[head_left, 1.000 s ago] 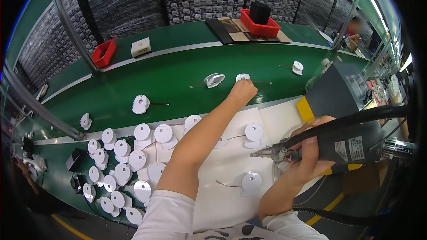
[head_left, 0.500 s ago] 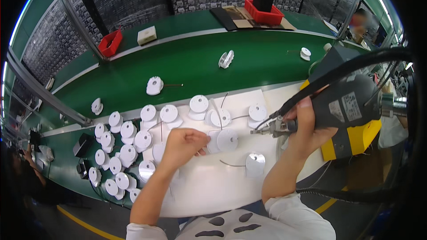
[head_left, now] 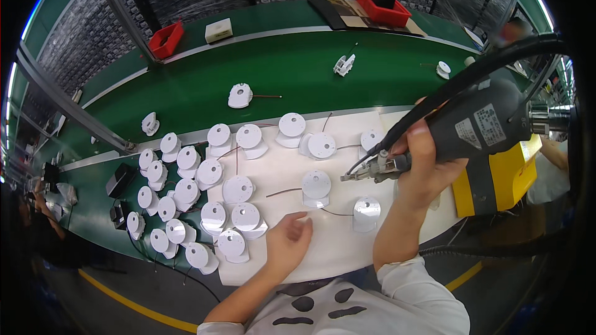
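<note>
My right hand (head_left: 428, 170) grips a dark grey hand-held power tool (head_left: 490, 121) by its front body, and a thick black cable runs along it. The tool's metal tip (head_left: 360, 174) points left, just right of a white round-topped plastic part (head_left: 316, 185) with a brown wire (head_left: 284, 192) leading off to its left. Tip and part look apart. Below that part, over the white board, my left hand (head_left: 290, 242) is loosely closed with nothing visible in its fingers. Another white part (head_left: 366, 212) stands below the tool tip, its wire reaching left.
More white parts (head_left: 239, 189) crowd the left of the white board (head_left: 292, 263) and the green surface beside it. Several others lie on the green belt (head_left: 192, 80) behind. Red bins (head_left: 166, 40) sit along the back ledge. A yellow-and-black box (head_left: 515, 177) stands at the right.
My left hand has moved off the middle white part, toward me. That part has turned, so its flat base now faces me. The tool tip has come slightly left, nearer it.
</note>
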